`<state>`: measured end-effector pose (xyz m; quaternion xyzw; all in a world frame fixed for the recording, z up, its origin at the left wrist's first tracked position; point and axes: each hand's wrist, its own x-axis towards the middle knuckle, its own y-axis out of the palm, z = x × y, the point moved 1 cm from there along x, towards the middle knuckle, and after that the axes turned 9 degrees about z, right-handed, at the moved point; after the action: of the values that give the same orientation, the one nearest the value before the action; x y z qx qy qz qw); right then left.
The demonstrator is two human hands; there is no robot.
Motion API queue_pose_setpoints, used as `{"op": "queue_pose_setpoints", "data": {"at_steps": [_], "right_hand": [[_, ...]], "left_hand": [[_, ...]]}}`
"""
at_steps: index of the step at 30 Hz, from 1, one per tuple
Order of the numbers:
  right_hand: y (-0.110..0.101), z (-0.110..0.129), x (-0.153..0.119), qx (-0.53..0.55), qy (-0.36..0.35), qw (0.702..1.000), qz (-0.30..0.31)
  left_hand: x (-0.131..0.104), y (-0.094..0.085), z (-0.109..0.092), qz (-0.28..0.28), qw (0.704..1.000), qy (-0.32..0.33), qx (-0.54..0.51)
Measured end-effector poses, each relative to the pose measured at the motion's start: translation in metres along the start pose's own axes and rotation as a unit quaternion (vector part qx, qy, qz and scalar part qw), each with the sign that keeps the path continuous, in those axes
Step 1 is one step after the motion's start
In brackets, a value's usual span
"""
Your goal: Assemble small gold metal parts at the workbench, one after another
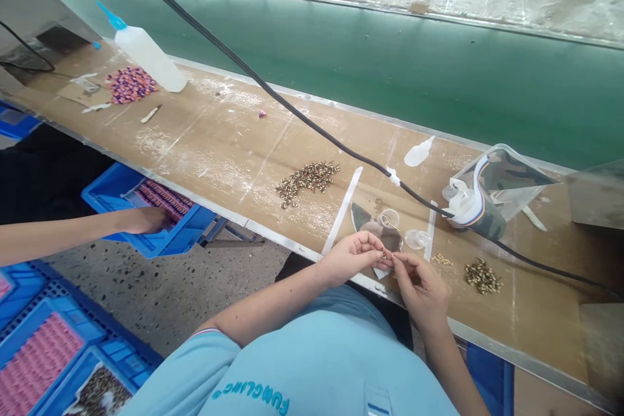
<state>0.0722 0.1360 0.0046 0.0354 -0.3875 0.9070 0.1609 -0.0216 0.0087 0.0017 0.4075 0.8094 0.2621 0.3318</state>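
My left hand [355, 256] and my right hand [423, 286] meet at the bench's front edge, fingertips pinched together. Between the left fingertips is a tiny dark and gold piece [385, 256]. The right thumb and finger are closed against it; what they grip is too small to make out. Just behind the hands lie a camouflage cloth [361, 216], a small clear cup [389, 218] and a clear lid [416, 238]. A pile of small gold and dark pieces [482, 276] sits to the right, beside some tiny beige pieces [441, 260]. A larger similar pile [307, 182] is to the left.
A black cable [273, 92] crosses above the bench. At right stands a clear zip bag [507, 188]. Far left are a white bottle [151, 57] and a pink and purple pile [131, 84]. Another person's hand [151, 220] reaches into a blue bin [110, 190].
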Motion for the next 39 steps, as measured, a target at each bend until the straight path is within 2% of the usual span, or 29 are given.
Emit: {"op": "queue_pose_setpoints", "data": {"at_steps": [7, 18, 28, 35, 39], "right_hand": [[0.0018, -0.0001, 0.0009, -0.039, -0.039, 0.998, 0.0], [0.0015, 0.0008, 0.004, -0.086, -0.062, 0.994, -0.017], [0.0022, -0.002, 0.0033, -0.087, -0.053, 0.995, -0.021], [-0.004, -0.0046, -0.0012, -0.12, -0.008, 0.992, -0.04], [-0.0038, 0.0002, 0.0005, -0.15, -0.029, 0.987, -0.053]], "left_hand": [[-0.002, 0.0, -0.0007, -0.009, 1.0, 0.0, 0.005], [-0.0024, 0.0022, -0.001, -0.02, 0.999, 0.0, 0.025], [-0.0005, 0.0008, 0.0045, -0.028, 0.998, 0.012, 0.055], [-0.0033, 0.0016, 0.0001, -0.017, 0.999, 0.014, 0.05], [-0.0049, 0.001, -0.0015, -0.017, 0.999, 0.021, 0.037]]}}
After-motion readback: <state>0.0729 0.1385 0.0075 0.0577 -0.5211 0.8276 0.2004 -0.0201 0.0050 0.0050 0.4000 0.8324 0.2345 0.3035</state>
